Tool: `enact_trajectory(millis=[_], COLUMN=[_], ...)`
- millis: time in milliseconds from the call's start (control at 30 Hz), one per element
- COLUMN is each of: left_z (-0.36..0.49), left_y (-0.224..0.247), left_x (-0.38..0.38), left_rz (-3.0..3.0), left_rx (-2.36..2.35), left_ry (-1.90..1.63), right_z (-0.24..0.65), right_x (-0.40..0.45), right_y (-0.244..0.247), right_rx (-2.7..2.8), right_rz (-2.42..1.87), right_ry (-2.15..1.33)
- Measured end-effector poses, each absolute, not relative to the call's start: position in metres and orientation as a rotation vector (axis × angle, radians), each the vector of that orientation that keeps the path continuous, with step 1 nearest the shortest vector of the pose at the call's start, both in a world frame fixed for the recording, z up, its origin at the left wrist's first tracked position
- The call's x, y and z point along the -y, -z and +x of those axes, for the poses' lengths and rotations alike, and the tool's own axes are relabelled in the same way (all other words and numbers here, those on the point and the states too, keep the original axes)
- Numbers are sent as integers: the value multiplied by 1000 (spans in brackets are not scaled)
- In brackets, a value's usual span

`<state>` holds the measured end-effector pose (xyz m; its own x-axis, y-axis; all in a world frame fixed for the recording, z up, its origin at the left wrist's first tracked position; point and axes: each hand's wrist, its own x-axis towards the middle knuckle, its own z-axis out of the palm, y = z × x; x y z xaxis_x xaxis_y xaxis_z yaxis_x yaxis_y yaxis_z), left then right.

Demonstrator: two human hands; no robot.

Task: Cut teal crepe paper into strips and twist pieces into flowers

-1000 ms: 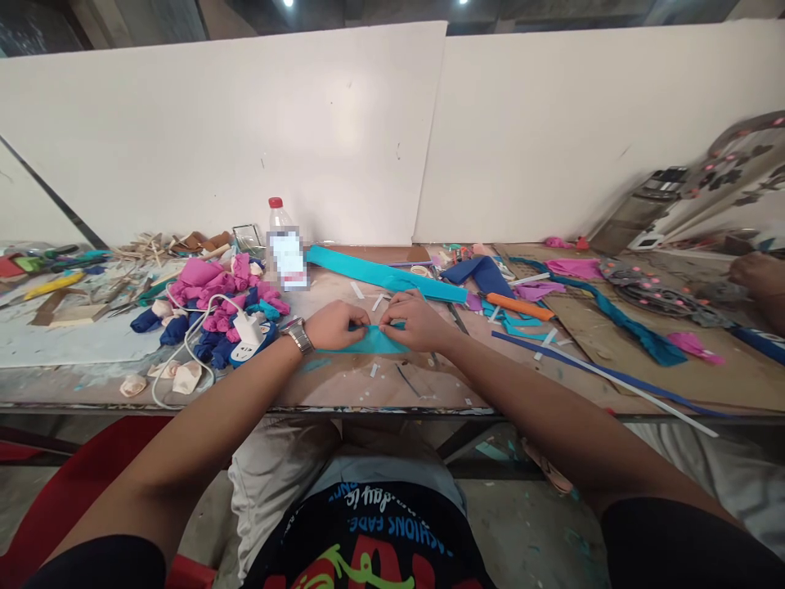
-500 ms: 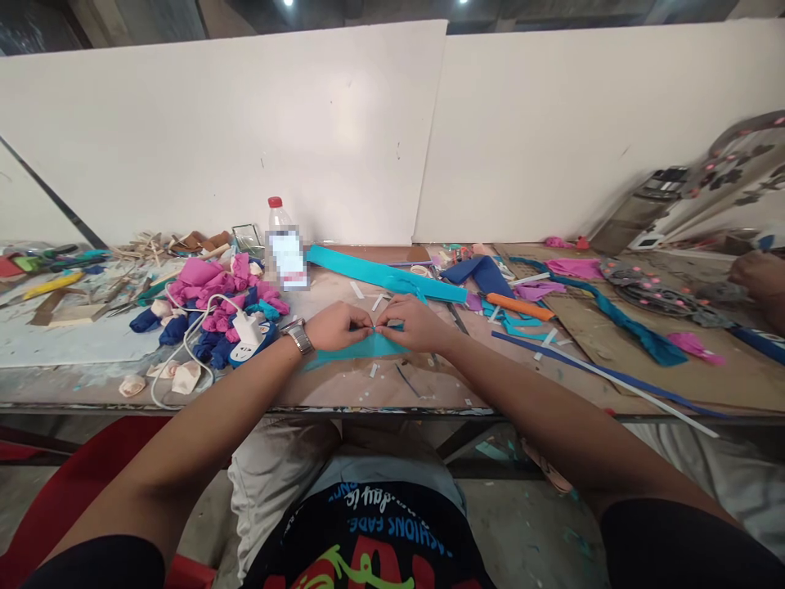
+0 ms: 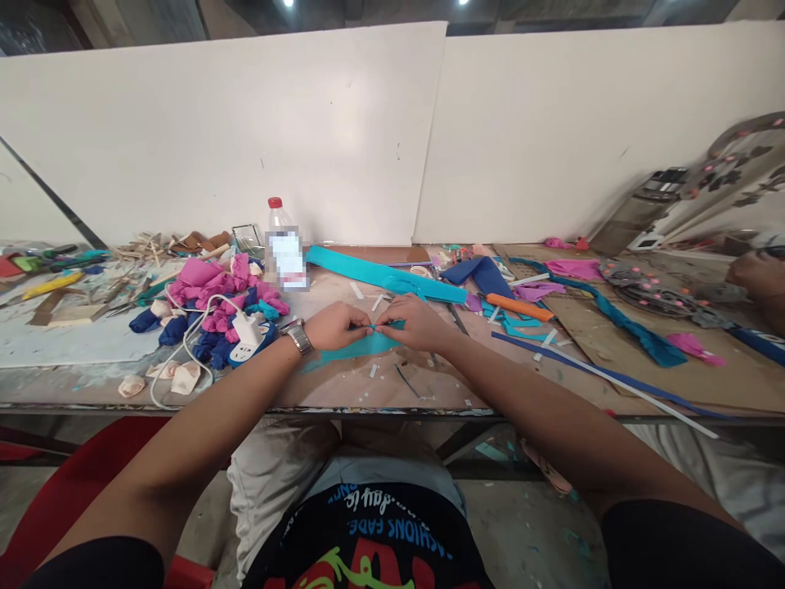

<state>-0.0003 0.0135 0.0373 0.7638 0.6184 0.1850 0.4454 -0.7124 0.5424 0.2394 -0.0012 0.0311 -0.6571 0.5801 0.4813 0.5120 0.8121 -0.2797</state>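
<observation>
My left hand (image 3: 339, 326), with a watch on its wrist, pinches the upper edge of a thin turquoise strip (image 3: 356, 350) over the table's middle. Close beside it, my right hand (image 3: 410, 322) pinches the same strip, and the fingertips of both hands nearly meet. The strip is gathered between them and hangs below the fingers, spreading to the left. Behind my hands lies a long flat turquoise band (image 3: 368, 270).
Pink and blue crumpled pieces (image 3: 205, 286) and a power socket (image 3: 248, 348) lie left. A bottle (image 3: 279, 214) stands behind. An orange roll (image 3: 520, 307) and blue strips lie right. At far right is another person's hand (image 3: 760, 278).
The strip is bunched a little more at my fingertips, and its hanging right part has narrowed. My hands have barely moved. The other person's hand has shifted slightly.
</observation>
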Motion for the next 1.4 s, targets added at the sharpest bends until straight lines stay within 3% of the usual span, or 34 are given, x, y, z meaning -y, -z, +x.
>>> enact_trajectory(millis=[900, 1400], left_z=[-2, 2], left_y=[-39, -38], left_x=[-22, -17], left_rz=[2027, 2169], left_rx=[-791, -750], left_ry=[-444, -504], right_z=[237, 238], right_x=[7, 4], right_y=[-34, -30], right_rx=[2382, 2382], right_rz=[-712, -792], right_ry=[-29, -26])
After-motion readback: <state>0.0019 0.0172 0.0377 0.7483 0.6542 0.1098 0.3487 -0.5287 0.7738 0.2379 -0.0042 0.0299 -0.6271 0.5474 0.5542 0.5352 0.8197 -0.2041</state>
